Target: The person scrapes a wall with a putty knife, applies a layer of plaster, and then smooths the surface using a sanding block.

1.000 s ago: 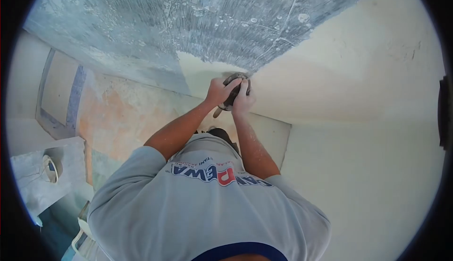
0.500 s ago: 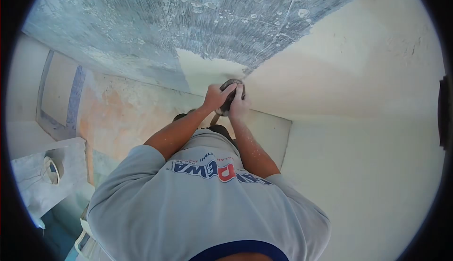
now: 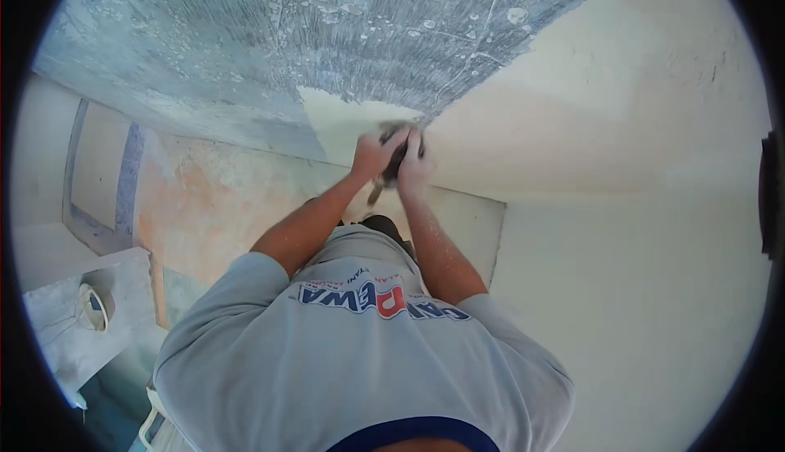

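Observation:
Both of my hands meet at the wall, around a dark, rounded, hand-sized object (image 3: 395,163) smeared by motion. My left hand (image 3: 373,156) grips its left side, fingers reaching over the top. On the right side, my right hand (image 3: 414,166), dusted pale, is closed with its fingers pointing up. The object lies close to a smooth cream patch (image 3: 347,125) of the wall, just below the tip of the rough blue-grey area (image 3: 392,43). What kind of tool it is I cannot tell.
Smooth cream wall (image 3: 589,117) spreads to the right. Below left is a stained orange-and-cream floor (image 3: 213,199). A pale board (image 3: 102,342) with a white round-rimmed item (image 3: 93,308) stands at the lower left. A blue-edged panel (image 3: 100,166) is farther back.
My two hands and the dark object have moved slightly up the wall together, and the object looks more blurred. Both hands keep their hold.

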{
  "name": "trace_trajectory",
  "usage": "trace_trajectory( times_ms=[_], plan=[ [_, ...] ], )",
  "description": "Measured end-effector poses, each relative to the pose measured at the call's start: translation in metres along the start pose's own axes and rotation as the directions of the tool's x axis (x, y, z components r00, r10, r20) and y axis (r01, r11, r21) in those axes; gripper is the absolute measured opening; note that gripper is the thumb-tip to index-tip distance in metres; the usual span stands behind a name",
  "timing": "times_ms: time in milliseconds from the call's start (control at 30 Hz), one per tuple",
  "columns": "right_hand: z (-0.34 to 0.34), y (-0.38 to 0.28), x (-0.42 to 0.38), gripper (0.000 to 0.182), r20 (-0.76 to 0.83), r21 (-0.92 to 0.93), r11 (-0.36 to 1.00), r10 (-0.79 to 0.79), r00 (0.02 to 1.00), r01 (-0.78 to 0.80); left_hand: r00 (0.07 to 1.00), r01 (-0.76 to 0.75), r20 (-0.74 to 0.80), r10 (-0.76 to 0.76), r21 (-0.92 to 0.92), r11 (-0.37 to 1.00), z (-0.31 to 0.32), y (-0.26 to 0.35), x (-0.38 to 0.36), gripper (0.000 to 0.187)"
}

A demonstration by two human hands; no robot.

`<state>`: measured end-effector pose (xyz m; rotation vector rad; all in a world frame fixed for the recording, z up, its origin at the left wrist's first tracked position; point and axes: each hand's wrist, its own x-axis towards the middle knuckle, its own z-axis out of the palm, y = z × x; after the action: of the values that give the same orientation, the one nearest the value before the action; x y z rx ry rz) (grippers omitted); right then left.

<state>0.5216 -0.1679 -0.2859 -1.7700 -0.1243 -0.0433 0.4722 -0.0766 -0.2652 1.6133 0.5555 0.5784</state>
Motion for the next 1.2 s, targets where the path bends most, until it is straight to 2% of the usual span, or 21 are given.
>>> trace_trajectory(
  times_ms=[67, 100, 167, 200, 267, 300, 333, 433, 467, 533, 633, 700, 767, 800, 933, 1000, 1033, 1067, 1133, 1167, 1200],
  plan=[
    [-0.001, -0.033, 0.014, 0.039, 0.050, 0.143, 0.988, -0.073, 0.996, 0.065, 0.993, -0.113, 0.045, 0.113, -0.008, 0.994, -0.002, 0.019, 0.020, 0.045],
    [-0.004, -0.033, 0.009, 0.039, 0.048, 0.141, 0.988, -0.070, 0.996, 0.062, 0.993, -0.110, 0.048, 0.110, -0.008, 0.994, -0.001, 0.016, 0.015, 0.045],
    [-0.004, -0.030, 0.002, 0.040, 0.024, 0.075, 0.996, 0.041, 0.999, -0.042, 0.999, -0.043, 0.018, 0.042, 0.061, 0.997, 0.002, -0.002, 0.009, 0.046],
    [-0.006, -0.006, -0.004, 0.041, 0.052, 0.053, 0.995, 0.077, 0.996, -0.080, 0.999, 0.001, 0.053, -0.005, 0.074, 0.997, 0.001, -0.015, -0.001, 0.040],
    [-0.009, 0.002, -0.024, 0.043, 0.003, -0.082, 0.992, 0.100, 0.995, -0.100, 0.999, 0.005, 0.034, -0.006, 0.030, 1.000, -0.001, -0.032, -0.020, 0.041],
    [-0.006, 0.005, -0.028, 0.043, -0.035, -0.097, 0.993, 0.064, 0.997, -0.067, 1.000, 0.013, 0.014, -0.013, -0.015, 1.000, 0.000, -0.038, -0.023, 0.041],
    [-0.003, 0.001, -0.019, 0.043, -0.036, -0.096, 0.993, 0.061, 0.997, -0.064, 0.999, 0.035, -0.005, -0.035, 0.040, 0.999, -0.001, -0.030, -0.018, 0.042],
    [-0.004, -0.034, 0.011, 0.043, 0.102, 0.141, 0.990, -0.032, 0.994, 0.017, 0.996, -0.031, 0.084, 0.024, 0.083, 0.996, -0.008, 0.014, 0.019, 0.046],
    [-0.005, -0.035, 0.006, 0.043, 0.101, 0.141, 0.990, -0.028, 0.995, 0.014, 0.996, -0.029, 0.086, 0.022, 0.085, 0.996, -0.005, 0.013, 0.014, 0.046],
    [-0.005, -0.038, -0.001, 0.040, 0.025, 0.092, 0.995, 0.025, 0.999, -0.028, 0.999, -0.045, 0.019, 0.044, 0.025, 0.999, -0.001, 0.008, 0.006, 0.045],
    [-0.007, -0.002, -0.026, 0.041, 0.012, -0.016, 0.993, 0.119, 0.993, -0.119, 0.999, 0.024, 0.030, -0.025, 0.029, 0.999, -0.005, -0.024, -0.021, 0.046],
    [-0.005, -0.005, -0.023, 0.043, -0.016, -0.077, 0.995, 0.059, 0.998, -0.060, 1.000, 0.027, -0.009, -0.027, 0.004, 1.000, -0.002, -0.032, -0.019, 0.045],
    [0.003, -0.019, 0.006, 0.043, 0.048, 0.123, 0.991, 0.051, 0.998, -0.057, 1.000, 0.000, 0.031, -0.001, 0.030, 1.000, -0.005, 0.019, 0.009, 0.045],
    [-0.001, -0.038, 0.012, 0.043, 0.053, 0.208, 0.978, -0.011, 0.999, 0.000, 0.994, -0.069, 0.082, 0.067, 0.030, 0.997, -0.006, 0.034, 0.019, 0.045],
    [-0.009, -0.022, 0.002, 0.044, 0.047, 0.057, 0.996, 0.070, 0.996, -0.073, 0.998, -0.044, 0.037, 0.042, 0.045, 0.998, 0.002, 0.009, 0.007, 0.048],
    [-0.004, 0.015, -0.017, 0.045, -0.008, 0.083, 0.995, 0.057, 0.998, -0.056, 0.998, 0.020, 0.049, -0.025, 0.110, 0.994, -0.002, -0.021, -0.013, 0.052],
    [-0.009, 0.009, -0.027, 0.044, -0.018, -0.047, 0.996, 0.072, 0.997, -0.072, 1.000, 0.029, 0.002, -0.030, 0.079, 0.996, 0.000, -0.034, -0.020, 0.055],
    [-0.008, -0.001, -0.023, 0.044, -0.025, -0.041, 0.997, 0.070, 0.997, -0.071, 1.000, 0.022, 0.007, -0.022, 0.082, 0.996, 0.000, -0.032, -0.014, 0.055],
    [-0.005, -0.012, -0.007, 0.043, 0.022, -0.068, 0.994, 0.085, 0.996, -0.084, 0.981, 0.180, 0.017, -0.193, 0.280, 0.943, 0.003, -0.029, 0.002, 0.045],
    [0.000, -0.010, 0.013, 0.041, 0.055, 0.078, 0.996, 0.038, 0.998, -0.042, 0.999, -0.013, 0.046, 0.009, 0.083, 0.996, 0.003, -0.004, 0.017, 0.045],
    [-0.004, -0.004, 0.011, 0.041, 0.048, 0.079, 0.995, 0.049, 0.998, -0.052, 0.998, -0.008, 0.055, 0.003, 0.089, 0.996, 0.003, 0.004, 0.012, 0.045]
  ],
)
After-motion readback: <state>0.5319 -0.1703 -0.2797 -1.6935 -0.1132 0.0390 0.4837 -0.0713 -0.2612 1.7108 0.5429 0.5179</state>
